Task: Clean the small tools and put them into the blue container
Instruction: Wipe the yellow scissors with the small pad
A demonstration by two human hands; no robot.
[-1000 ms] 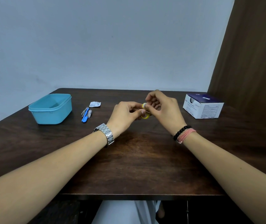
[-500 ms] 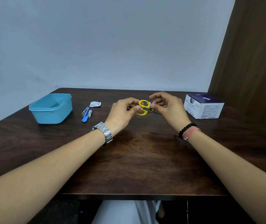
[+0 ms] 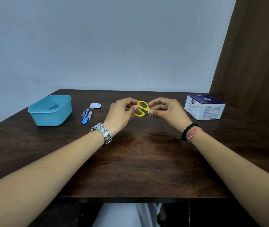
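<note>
Small yellow-handled scissors (image 3: 141, 108) are held above the middle of the dark wooden table (image 3: 140, 161). My left hand (image 3: 122, 112) pinches the yellow handles. My right hand (image 3: 166, 110) pinches a small white wipe (image 3: 149, 110) around the dark blades. The blue container (image 3: 50, 110) stands open at the left of the table, apart from both hands. Between container and hands lie a blue-handled tool (image 3: 85, 117), a grey tool (image 3: 85, 112) and a small nail clipper (image 3: 90, 115).
A torn white wipe packet (image 3: 95, 105) lies behind the small tools. A white and dark blue box (image 3: 204, 108) sits at the right, near a brown wall panel (image 3: 253, 63). The table's front edge runs below my forearms.
The scissors have come out from behind my fingers and now show their yellow handles. My right hand has shifted right along the blades with the wipe.
</note>
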